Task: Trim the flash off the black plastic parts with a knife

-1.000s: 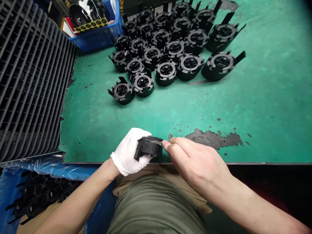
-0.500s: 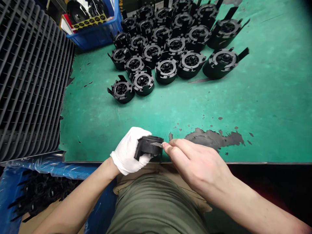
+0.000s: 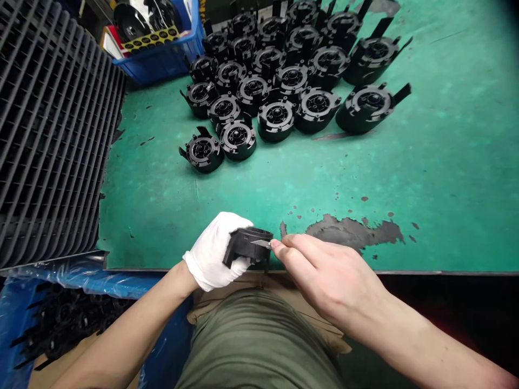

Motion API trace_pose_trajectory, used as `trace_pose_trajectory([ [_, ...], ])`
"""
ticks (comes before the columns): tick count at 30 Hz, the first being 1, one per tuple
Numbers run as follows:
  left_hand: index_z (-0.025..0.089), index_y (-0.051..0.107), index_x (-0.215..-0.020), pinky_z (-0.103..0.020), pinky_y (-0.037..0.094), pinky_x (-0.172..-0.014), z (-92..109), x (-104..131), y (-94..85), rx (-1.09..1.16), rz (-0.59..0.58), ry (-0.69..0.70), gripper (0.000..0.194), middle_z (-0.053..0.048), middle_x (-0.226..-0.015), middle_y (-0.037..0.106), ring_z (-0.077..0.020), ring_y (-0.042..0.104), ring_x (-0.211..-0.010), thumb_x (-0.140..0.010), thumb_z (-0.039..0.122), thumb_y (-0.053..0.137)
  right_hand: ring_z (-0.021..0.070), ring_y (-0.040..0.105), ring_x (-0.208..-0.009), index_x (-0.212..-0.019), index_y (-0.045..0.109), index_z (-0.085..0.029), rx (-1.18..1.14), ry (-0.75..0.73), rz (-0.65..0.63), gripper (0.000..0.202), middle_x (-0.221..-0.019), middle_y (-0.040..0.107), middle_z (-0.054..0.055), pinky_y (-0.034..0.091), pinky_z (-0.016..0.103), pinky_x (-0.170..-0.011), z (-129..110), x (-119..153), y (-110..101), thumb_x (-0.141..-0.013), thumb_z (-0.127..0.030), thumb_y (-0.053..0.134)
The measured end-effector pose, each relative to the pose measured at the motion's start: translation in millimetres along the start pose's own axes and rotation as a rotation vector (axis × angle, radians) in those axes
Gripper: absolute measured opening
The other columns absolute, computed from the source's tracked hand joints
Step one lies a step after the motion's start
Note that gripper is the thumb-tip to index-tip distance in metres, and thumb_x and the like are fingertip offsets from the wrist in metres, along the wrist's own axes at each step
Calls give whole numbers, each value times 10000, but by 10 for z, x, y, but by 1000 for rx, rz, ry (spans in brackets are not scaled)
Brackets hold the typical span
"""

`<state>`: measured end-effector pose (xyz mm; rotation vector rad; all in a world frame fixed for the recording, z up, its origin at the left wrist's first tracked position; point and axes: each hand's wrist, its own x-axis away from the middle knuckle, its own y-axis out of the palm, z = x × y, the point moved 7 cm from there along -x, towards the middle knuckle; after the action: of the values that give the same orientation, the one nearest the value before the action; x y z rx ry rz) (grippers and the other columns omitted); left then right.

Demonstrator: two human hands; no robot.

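Note:
My left hand (image 3: 219, 251), in a white glove, is closed around a round black plastic housing (image 3: 248, 244) just above the bench's front edge. The housing is tilted, and part of it is covered by the glove. Bare and pinched together, the fingers of my right hand (image 3: 316, 265) hold a small knife blade (image 3: 261, 243). Its pointed metal tip lies against or very near the housing's side wall. The handle of the knife is hidden inside my right hand.
Several black housings (image 3: 277, 114) stand in rows on the green bench (image 3: 425, 162). At the back left is a blue bin (image 3: 158, 66). A dark grid rack (image 3: 52, 140) borders the left side. Below it, a plastic-lined blue crate (image 3: 89, 281) holds more black parts (image 3: 68, 319).
Both hands keep almost the same place and grip. The blade has shifted very slightly down along the housing's side. The whole view has moved a little.

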<state>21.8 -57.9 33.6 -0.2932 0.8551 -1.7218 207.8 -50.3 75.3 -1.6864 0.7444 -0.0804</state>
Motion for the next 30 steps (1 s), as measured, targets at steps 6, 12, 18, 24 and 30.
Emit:
trace_pose_trajectory([
  [6, 222, 587, -1167, -419, 570, -780, -28, 13, -3, 4, 4, -31, 378, -94, -1038, 688, -270, 708, -886, -838, 368, 700, 179, 568, -686, -1090, 677, -142, -160, -95, -6, 163, -808, 640, 12, 449, 342, -623, -204, 33, -1, -1106, -135, 515],
  [12, 220, 570, -1181, -414, 576, -784, -2, 12, -4, -14, 0, 6, 388, -77, -1029, 689, -259, 707, -876, -828, 325, 691, 168, 593, -777, -1170, 638, -125, -255, 11, 51, 135, -953, 697, 60, 468, 305, -664, 14, -5, -65, -1124, -155, 514],
  [18, 228, 572, -1124, -400, 562, -777, -6, -11, 7, 0, -13, -32, 330, -63, -1004, 690, -253, 708, -864, -829, 327, 682, 171, 551, -735, -1165, 614, -135, -162, 43, 54, 89, -914, 662, 46, 414, 306, -610, 99, -10, 55, -1109, -156, 548],
  [24, 231, 562, -1145, -389, 554, -773, 16, -13, 2, -8, -6, -12, 342, -56, -994, 683, -243, 696, -853, -834, 312, 680, 181, 582, -741, -1144, 625, -126, -30, 16, 25, 116, -926, 704, 66, 452, 316, -637, 4, -34, -16, -1095, -102, 523],
  [30, 222, 564, -1224, -409, 567, -814, -10, 37, 2, -25, 5, -6, 420, -83, -1082, 690, -263, 707, -931, -838, 321, 697, 175, 606, -733, -1112, 661, -136, -26, -25, -3, 172, -889, 698, 51, 470, 316, -637, -98, -35, -40, -1096, -88, 496],
])
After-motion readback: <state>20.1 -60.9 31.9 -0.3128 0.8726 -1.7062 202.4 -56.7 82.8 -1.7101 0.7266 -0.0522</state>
